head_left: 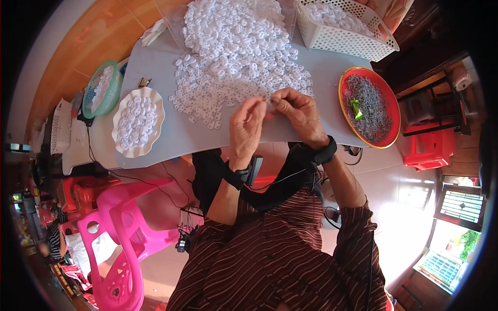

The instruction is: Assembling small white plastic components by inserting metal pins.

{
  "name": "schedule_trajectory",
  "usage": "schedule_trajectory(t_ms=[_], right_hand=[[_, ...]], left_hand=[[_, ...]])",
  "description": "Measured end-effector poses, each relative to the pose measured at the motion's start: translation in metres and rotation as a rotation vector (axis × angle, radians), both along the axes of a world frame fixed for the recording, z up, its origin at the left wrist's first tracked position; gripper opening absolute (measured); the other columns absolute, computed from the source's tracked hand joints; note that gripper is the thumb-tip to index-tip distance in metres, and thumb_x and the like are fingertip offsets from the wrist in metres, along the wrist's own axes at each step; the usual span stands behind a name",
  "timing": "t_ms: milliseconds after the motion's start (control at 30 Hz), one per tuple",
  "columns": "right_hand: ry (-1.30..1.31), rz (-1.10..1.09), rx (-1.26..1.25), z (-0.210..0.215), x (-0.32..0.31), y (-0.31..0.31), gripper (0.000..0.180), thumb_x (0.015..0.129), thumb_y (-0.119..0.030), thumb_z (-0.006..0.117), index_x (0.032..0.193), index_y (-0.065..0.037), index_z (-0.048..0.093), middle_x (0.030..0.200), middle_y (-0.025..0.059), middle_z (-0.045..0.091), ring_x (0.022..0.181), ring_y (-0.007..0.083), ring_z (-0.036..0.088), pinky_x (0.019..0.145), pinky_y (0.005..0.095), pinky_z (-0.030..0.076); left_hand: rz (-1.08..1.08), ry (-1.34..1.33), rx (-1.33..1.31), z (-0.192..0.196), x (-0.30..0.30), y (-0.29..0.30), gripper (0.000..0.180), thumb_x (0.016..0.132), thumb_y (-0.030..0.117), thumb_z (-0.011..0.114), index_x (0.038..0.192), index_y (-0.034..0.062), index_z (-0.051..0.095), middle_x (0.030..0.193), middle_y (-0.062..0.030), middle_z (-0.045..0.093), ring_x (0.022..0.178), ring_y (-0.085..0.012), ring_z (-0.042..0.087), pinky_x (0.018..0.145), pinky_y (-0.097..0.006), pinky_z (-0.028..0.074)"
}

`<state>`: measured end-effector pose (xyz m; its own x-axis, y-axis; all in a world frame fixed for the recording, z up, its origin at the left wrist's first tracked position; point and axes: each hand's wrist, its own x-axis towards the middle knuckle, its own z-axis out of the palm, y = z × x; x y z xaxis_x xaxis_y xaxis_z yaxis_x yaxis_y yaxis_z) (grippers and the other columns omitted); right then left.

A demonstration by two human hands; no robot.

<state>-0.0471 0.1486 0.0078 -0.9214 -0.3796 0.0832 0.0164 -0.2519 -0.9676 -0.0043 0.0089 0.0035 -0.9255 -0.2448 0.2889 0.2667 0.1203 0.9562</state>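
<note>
The single view came from the person's head, from the left camera of a side-by-side pair, and looked steeply down. The striped shirt [270,254] filled the lower middle and looked large, close under the lens. Beyond it, the left hand [246,127] and right hand [302,116] came just above the picture's middle, also near. The table [192,137] spread across the upper part, seen from above. The wide fisheye lens took in a pink chair [122,233] at lower left and, farther off, a tilted window [460,205] at right. Straight edges bent toward the dark, rounded rim.
</note>
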Motion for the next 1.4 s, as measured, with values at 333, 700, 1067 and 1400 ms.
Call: schedule_trajectory(t_ms=[333, 700, 1067, 1400], right_hand=[[-0.122, -0.204, -0.207, -0.004, 0.001, -0.005, 0.013, 0.090, -0.010, 0.056, 0.096, 0.001, 0.057, 0.084, 0.0051, 0.059, 0.065, 0.0093, 0.056, 0.065, 0.0238, 0.048], [-0.103, -0.148, -0.044, 0.009, 0.000, 0.001, 0.017, 0.092, -0.013, 0.054, 0.100, 0.002, 0.056, 0.084, 0.0036, 0.056, 0.068, 0.0077, 0.051, 0.066, 0.0244, 0.047], [-0.101, 0.051, 0.313, 0.025, -0.075, -0.036, 0.019, 0.095, -0.015, 0.043, 0.106, -0.001, 0.050, 0.115, 0.0081, 0.057, 0.087, 0.0169, 0.066, 0.058, 0.0234, 0.050], [0.094, 0.009, 0.625, 0.028, -0.078, -0.051, 0.016, 0.091, -0.013, 0.044, 0.097, -0.001, 0.051, 0.101, 0.0066, 0.062, 0.070, 0.0109, 0.063, 0.051, 0.0223, 0.046]], left_hand=[[0.290, 0.290, -0.726, -0.003, -0.012, -0.012, 0.021, 0.077, -0.002, 0.059, 0.097, 0.0034, 0.058, 0.078, -0.0106, 0.054, 0.081, -0.0299, 0.051, 0.076, -0.039, 0.041], [0.346, 0.173, -0.809, 0.001, -0.013, 0.000, 0.026, 0.077, 0.000, 0.059, 0.102, 0.0032, 0.056, 0.089, -0.0131, 0.052, 0.092, -0.0320, 0.047, 0.084, -0.044, 0.036], [0.312, 0.275, -0.493, -0.006, -0.010, -0.007, 0.024, 0.077, -0.003, 0.053, 0.100, 0.0017, 0.052, 0.088, -0.0140, 0.051, 0.086, -0.0326, 0.048, 0.080, -0.043, 0.038], [0.313, 0.317, -0.311, -0.003, -0.011, -0.012, 0.022, 0.077, -0.004, 0.054, 0.097, 0.0028, 0.053, 0.081, -0.0119, 0.052, 0.080, -0.0305, 0.049, 0.075, -0.040, 0.040]])
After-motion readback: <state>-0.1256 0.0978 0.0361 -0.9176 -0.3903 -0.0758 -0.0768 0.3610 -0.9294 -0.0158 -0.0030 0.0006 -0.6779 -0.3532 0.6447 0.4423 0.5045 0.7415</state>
